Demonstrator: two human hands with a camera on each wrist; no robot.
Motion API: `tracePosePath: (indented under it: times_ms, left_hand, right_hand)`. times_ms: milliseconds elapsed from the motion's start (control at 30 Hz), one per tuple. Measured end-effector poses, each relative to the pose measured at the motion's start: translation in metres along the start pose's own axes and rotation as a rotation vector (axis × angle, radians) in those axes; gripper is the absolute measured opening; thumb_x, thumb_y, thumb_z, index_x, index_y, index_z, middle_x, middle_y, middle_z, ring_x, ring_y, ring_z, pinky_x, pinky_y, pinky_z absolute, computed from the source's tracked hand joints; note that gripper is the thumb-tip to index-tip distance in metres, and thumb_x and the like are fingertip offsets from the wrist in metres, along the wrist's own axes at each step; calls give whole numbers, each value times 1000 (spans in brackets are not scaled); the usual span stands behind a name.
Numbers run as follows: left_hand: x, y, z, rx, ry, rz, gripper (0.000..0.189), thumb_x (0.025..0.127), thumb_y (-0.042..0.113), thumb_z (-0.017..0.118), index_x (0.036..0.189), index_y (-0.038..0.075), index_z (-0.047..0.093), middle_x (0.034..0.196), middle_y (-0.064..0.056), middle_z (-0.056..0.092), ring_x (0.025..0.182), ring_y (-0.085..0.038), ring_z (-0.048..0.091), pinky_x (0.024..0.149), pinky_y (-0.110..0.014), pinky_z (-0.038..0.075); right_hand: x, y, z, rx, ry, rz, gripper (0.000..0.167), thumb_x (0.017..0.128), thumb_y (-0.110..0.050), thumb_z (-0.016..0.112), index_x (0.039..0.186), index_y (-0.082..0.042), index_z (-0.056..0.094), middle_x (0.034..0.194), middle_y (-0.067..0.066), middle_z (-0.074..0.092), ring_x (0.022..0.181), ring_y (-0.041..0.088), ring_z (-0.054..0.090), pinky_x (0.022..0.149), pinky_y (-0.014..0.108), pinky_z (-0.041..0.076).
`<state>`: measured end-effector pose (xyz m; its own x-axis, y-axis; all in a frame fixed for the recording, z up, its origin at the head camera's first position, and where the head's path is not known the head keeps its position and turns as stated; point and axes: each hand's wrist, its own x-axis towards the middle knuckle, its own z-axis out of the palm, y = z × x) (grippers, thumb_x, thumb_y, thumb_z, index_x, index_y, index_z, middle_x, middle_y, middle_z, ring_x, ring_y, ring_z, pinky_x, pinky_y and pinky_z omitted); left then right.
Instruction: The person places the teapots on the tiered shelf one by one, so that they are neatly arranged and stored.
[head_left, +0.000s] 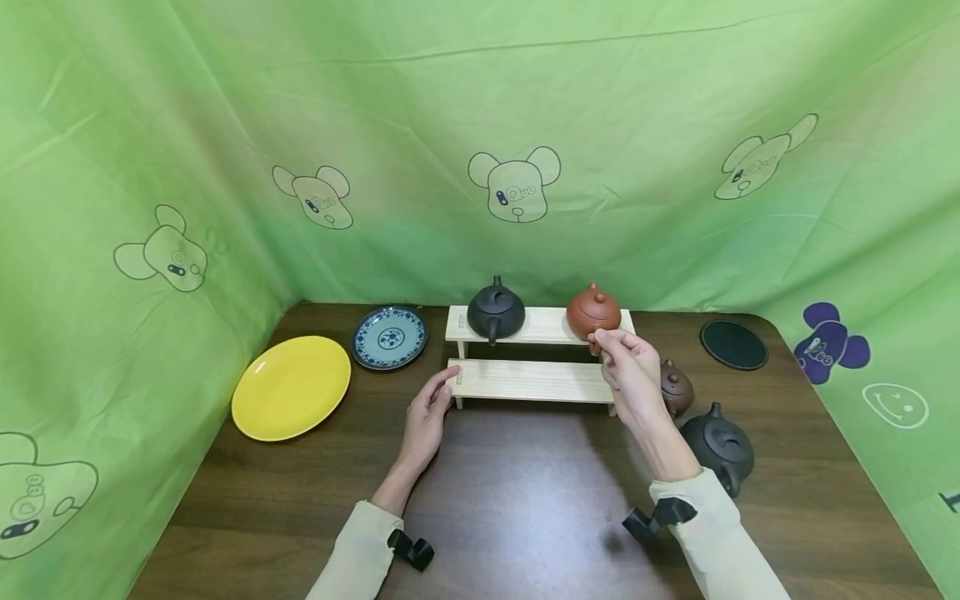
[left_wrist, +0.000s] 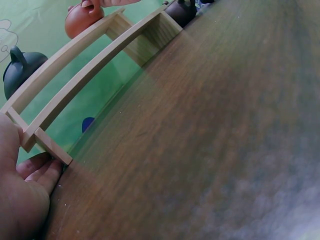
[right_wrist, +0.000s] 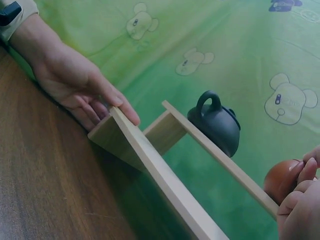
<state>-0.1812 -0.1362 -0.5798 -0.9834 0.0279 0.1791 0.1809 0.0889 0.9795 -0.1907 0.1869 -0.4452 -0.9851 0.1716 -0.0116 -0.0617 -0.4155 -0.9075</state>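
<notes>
A two-step wooden stand (head_left: 532, 381) stands at the back of the table. My left hand (head_left: 424, 423) holds the left end of its lower step; in the right wrist view its index finger lies along the top, the other fingers by the side support. On the upper step, at the right, sits a reddish-brown clay teapot (head_left: 592, 308). My right hand (head_left: 633, 379) pinches that teapot's handle, which faces the front, between thumb and fingers. A black teapot (head_left: 496, 312) rests on the upper step's left part, its handle (right_wrist: 210, 100) visible in the right wrist view.
Right of the stand are a dark brown teapot (head_left: 677, 388), partly behind my right hand, and another black teapot (head_left: 717, 448) near my right forearm. A dark round mat (head_left: 734, 345) lies back right. To the left lie a blue patterned plate (head_left: 390, 337) and a yellow plate (head_left: 292, 388).
</notes>
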Motion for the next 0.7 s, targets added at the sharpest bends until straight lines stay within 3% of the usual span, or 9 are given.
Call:
tracePosePath:
  times_ms: [200,433,700]
  left_hand:
    - [-4,10,1,5,4,90,37,119,25,54,151,15,69,152,-9,68,120,-13,65,107,-30,57]
    - [5,-13,-1,-19,-18,-41,35,118,26,56,150,31,70,154,9,66,130,-16,65,113,-30,53]
    - [1,-4,0,1,0,8,35,118,26,56,151,24,70,154,2,67,123,-13,67,108,-28,56]
  right_hand:
    - [1,-1,-1,-1,-2,6,31,110,-1,65,83,-11,78,73,-2,67,44,-1,33,47,19,14]
    - [1,-3,-4,7,-9,11,33,110,1,63,82,-11,77,76,-2,71,45,-1,35,46,18,16]
    - [-1,-5,-3,-20,1,33,33,111,-2,64,85,-14,81,69,-5,65,44,-2,36,45,17,17]
